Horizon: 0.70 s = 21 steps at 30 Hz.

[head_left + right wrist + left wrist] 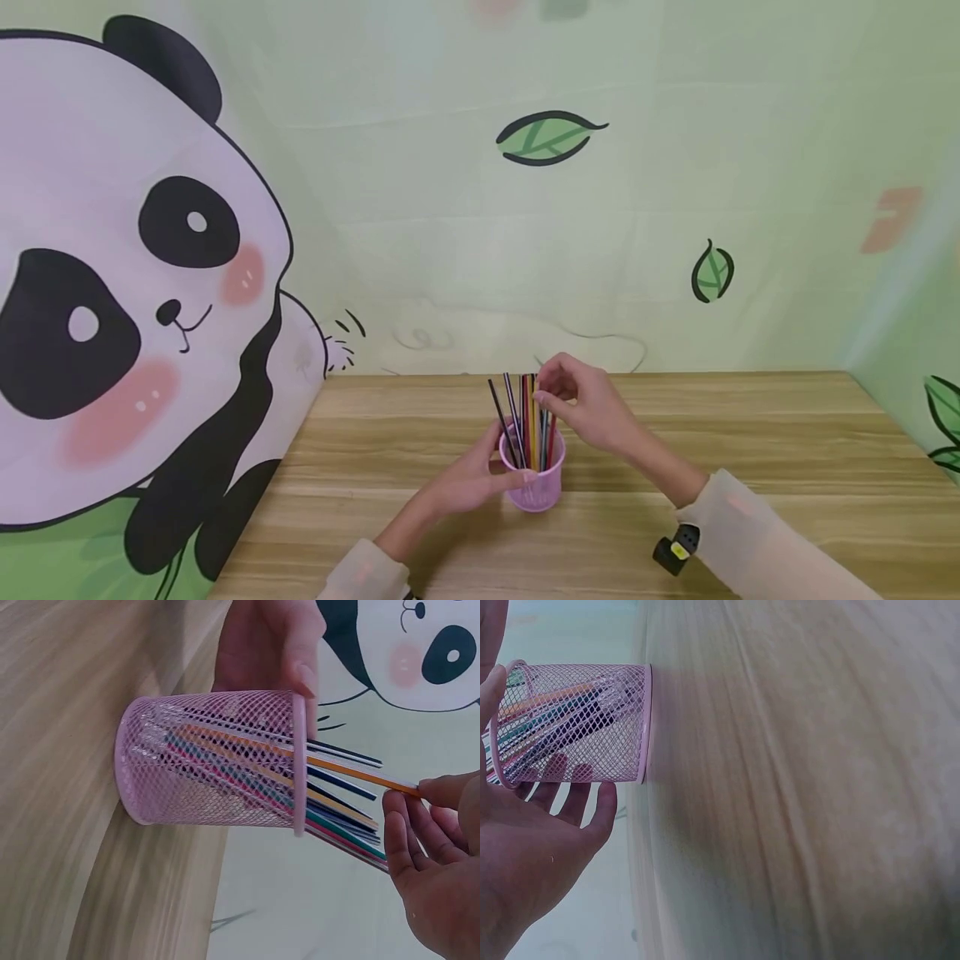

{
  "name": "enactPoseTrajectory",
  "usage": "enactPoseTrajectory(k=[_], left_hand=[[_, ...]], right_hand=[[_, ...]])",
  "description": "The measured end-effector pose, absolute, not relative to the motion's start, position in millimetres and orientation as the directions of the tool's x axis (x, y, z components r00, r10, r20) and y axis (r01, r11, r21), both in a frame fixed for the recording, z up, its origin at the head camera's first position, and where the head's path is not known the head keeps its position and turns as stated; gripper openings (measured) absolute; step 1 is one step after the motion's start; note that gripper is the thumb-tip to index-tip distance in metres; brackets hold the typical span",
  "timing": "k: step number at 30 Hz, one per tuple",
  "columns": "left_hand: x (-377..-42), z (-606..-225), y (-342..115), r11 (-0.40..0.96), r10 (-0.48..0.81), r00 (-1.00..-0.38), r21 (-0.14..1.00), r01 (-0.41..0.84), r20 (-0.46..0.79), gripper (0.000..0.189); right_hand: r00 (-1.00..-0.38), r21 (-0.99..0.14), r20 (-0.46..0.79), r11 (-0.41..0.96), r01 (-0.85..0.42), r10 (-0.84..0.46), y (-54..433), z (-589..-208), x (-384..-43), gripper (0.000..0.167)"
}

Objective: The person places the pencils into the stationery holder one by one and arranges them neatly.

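A pink mesh pen holder (536, 498) stands upright on the table, full of slim coloured sticks that look like pencils (341, 802). My left hand (468, 479) holds the holder from its left side, thumb near the rim at the front and fingers round the back. In the left wrist view those fingers (604, 814) lie against the mesh (622, 750). Above the rim, my right hand (592, 408) pinches the top of an orange pencil (360, 774) between thumb and fingertips. The lower part of that pencil is still inside the holder, seen through the mesh.
The wood-grain table (750, 450) extends to both sides of the holder. Behind it hangs a pale green backdrop (420, 167) with leaves and a large panda (247, 208) at left. A small black device (675, 550) is at the right wrist.
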<state>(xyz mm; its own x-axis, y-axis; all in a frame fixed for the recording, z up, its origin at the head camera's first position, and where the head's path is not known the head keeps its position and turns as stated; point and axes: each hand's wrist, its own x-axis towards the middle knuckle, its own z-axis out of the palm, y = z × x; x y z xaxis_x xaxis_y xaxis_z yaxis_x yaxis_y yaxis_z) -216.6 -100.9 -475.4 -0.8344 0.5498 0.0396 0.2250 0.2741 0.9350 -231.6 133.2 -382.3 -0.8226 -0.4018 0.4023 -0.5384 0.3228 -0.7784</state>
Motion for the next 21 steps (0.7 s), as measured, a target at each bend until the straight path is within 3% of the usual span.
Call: enactPoseTrajectory(k=[21], left_hand=[[-216, -478, -103, 0.271, 0.543, -0.838, 0.934, 0.234, 0.052, 0.087]], right_hand=[[-0.762, -0.730, 0.319, 0.367, -0.577, -0.564, 160, -396, -217, 0.015]])
